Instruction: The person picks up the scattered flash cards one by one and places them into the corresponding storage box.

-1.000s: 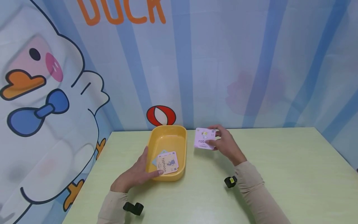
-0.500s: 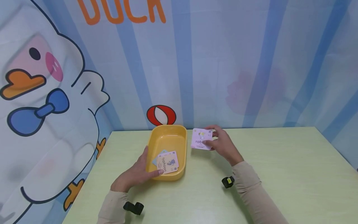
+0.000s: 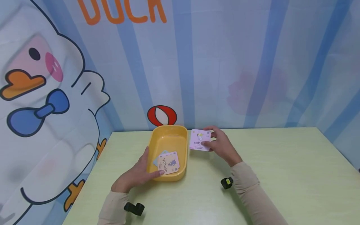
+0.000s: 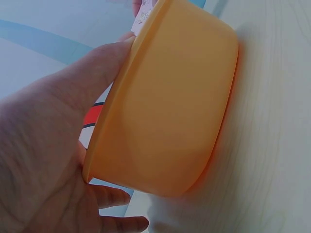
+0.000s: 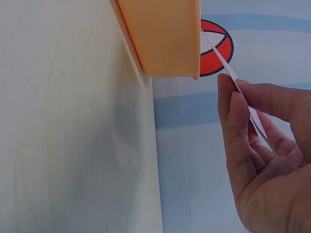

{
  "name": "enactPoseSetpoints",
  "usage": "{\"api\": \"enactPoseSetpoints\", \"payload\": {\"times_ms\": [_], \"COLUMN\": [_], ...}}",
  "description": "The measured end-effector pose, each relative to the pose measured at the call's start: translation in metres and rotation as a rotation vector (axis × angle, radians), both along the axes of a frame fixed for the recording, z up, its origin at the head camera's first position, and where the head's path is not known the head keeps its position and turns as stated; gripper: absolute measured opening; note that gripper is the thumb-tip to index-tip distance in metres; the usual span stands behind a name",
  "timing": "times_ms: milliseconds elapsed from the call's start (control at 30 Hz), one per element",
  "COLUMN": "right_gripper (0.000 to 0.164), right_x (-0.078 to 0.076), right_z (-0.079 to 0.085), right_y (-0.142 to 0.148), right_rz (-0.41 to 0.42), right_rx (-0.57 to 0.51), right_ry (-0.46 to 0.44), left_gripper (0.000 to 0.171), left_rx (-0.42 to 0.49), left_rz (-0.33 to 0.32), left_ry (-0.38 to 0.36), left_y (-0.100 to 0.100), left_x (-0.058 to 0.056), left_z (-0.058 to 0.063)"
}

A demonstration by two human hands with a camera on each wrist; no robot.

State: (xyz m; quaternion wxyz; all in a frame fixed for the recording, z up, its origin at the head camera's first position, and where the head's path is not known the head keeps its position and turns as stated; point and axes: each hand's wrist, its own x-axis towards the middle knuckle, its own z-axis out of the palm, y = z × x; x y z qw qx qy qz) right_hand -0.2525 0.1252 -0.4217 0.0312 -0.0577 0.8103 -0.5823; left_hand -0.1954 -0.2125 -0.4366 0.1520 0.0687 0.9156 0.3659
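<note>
A yellow plastic tray (image 3: 168, 131) stands on the table. My left hand (image 3: 137, 173) holds its near left corner, thumb over the near rim and fingers along the left side. In the left wrist view the thumb (image 4: 104, 63) lies on the tray's rim. Inside the tray lie a card printed "typhoon" (image 3: 168, 163) and a light blue card (image 3: 155, 162) partly under it. My right hand (image 3: 223, 147) pinches a pink card (image 3: 198, 139) between thumb and fingers, just right of the tray and above the table. My fingers cover part of its printed word. The right wrist view shows this card edge-on.
The pale table (image 3: 281, 168) stretches to the right and front. A striped blue backdrop (image 3: 208, 62) with a duck drawing rises behind it. A black wrist device sits below each hand, the left one (image 3: 134, 209) and the right one (image 3: 226, 183).
My right hand has moved a little left with the pink card, bringing it closer to the tray. The left hand, the tray and the cards in it have stayed in place.
</note>
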Motion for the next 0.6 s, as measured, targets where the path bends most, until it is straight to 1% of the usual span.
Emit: {"api": "enactPoseSetpoints", "payload": {"times_ms": [300, 600], "right_gripper": [0.054, 0.054], "right_x": [-0.0014, -0.0023], "right_z": [-0.0018, -0.0008], "right_y": [-0.0050, -0.0068], "right_rz": [0.003, 0.004], "right_rx": [0.020, 0.026], "right_ry": [0.005, 0.002], "left_gripper": [0.123, 0.124], "left_rx": [0.034, 0.008], "left_rz": [-0.017, -0.012], "left_ry": [0.014, 0.010], "left_y": [0.0005, -0.0008], "left_x": [-0.0006, -0.0015], "left_z": [-0.0003, -0.0025]}}
